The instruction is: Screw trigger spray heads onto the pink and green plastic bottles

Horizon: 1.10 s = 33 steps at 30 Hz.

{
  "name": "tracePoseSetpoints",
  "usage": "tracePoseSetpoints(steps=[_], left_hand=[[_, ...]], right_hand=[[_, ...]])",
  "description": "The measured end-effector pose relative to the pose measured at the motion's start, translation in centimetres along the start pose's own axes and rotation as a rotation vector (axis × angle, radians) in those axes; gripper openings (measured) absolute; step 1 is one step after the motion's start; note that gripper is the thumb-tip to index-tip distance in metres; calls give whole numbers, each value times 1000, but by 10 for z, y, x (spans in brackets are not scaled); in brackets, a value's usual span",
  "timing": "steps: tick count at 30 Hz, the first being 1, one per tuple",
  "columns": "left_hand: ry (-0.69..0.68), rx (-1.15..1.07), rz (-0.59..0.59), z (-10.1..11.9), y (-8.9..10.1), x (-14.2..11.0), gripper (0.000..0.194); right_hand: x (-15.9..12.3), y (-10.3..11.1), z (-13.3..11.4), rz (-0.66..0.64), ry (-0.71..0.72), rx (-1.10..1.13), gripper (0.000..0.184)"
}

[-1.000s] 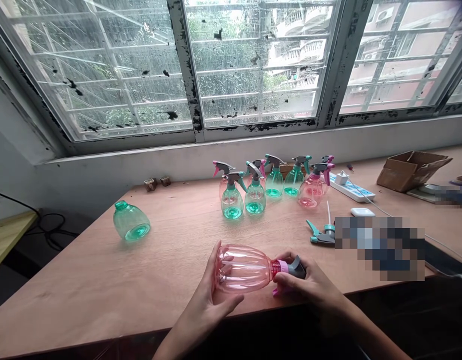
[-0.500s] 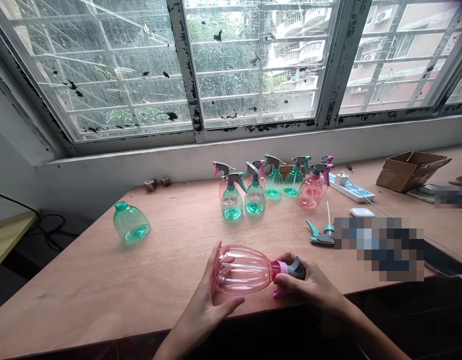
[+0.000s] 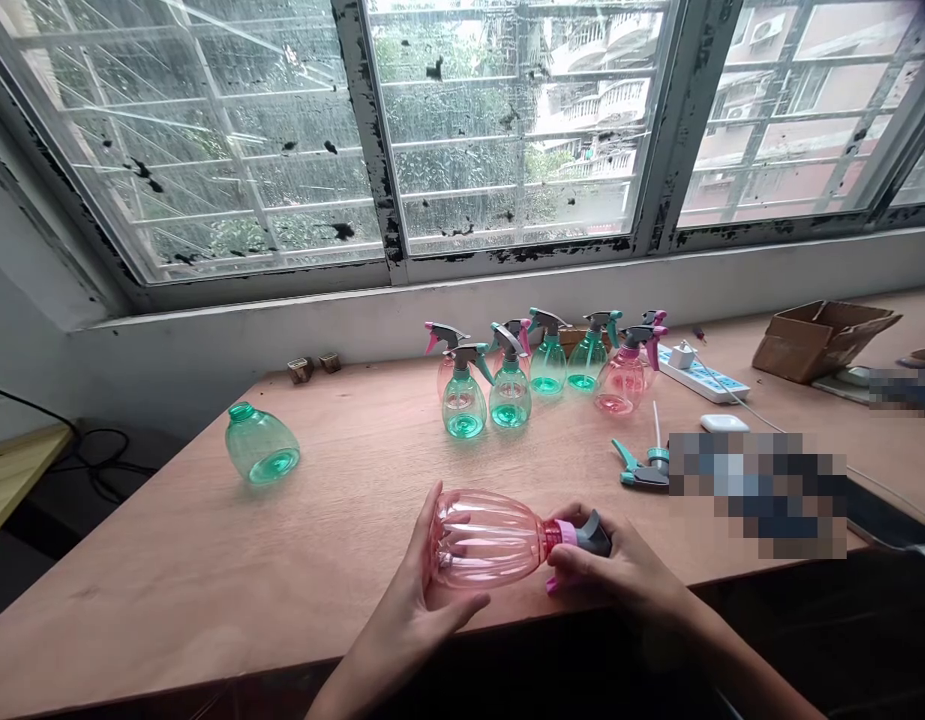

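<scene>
The left hand (image 3: 417,600) is wrapped around the base end of a pink spray bottle (image 3: 488,538), fingers curled over the far side and thumb on the near side. The right hand (image 3: 619,575) is closed on the bottle's grey and pink trigger head (image 3: 586,540), the fingers folded over it. The bottle is held on its side just above the near edge of the bench (image 3: 207,570), base to the left and neck to the right.

Places below are given relative to the pink spray bottle. A loose teal trigger head (image 3: 640,470) with its dip tube is seen lying on the bench to the right and slightly beyond, just beside a blurred-out patch. A capless green bottle (image 3: 261,445) lies tilted well apart to the left and beyond. A cluster of assembled spray bottles (image 3: 541,370), green and pink, stands upright directly beyond, near the window wall. A white power strip (image 3: 702,378) is noted beyond and to the right, next to the cluster. A white case (image 3: 724,423) lies nearer than the strip. An open cardboard box (image 3: 822,340) sits far to the right.
</scene>
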<state>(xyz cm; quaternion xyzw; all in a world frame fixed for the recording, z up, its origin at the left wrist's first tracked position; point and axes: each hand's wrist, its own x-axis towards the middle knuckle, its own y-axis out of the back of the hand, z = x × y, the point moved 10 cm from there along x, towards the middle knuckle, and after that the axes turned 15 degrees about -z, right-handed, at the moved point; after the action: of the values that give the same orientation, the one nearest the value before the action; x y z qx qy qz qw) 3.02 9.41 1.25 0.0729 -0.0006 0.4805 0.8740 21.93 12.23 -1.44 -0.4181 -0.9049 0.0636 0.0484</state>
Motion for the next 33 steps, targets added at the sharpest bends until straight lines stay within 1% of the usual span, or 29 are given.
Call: tracePoseSetpoints(steps=[3,7,12,15,18,21,25,28,31,33], left_hand=[[25,-36,23,-4,1,-1,107],[36,-91,14,-11,1,-1,105],[-10,4,1,-2,0,-1,102],[-7,28,19,1,0,-1,104],[33,-18,36,-3,2,-2,109],[55,-64,18,-7,0,-2,106],[15,16,20,-2,0,-2,101],[-19,44,18,2,0,-3,102],[5,9,11,-1,0,-3,104],[22,-34,3,-4,-1,-3,101]], right_hand=[[1,0,1,-7,13,-8,30],[1,1,2,-3,7,-6,31],[1,0,-1,-2,-3,2,31],[1,-1,-2,-2,-1,-2,30],[0,-2,-3,-8,-5,-8,30],[-1,-3,-1,-10,-19,0,30],[0,-2,0,-2,-27,8,31],[0,-2,0,-2,-33,18,32],[0,-2,-1,-1,-26,12,32],[0,-2,-2,3,-20,0,32]])
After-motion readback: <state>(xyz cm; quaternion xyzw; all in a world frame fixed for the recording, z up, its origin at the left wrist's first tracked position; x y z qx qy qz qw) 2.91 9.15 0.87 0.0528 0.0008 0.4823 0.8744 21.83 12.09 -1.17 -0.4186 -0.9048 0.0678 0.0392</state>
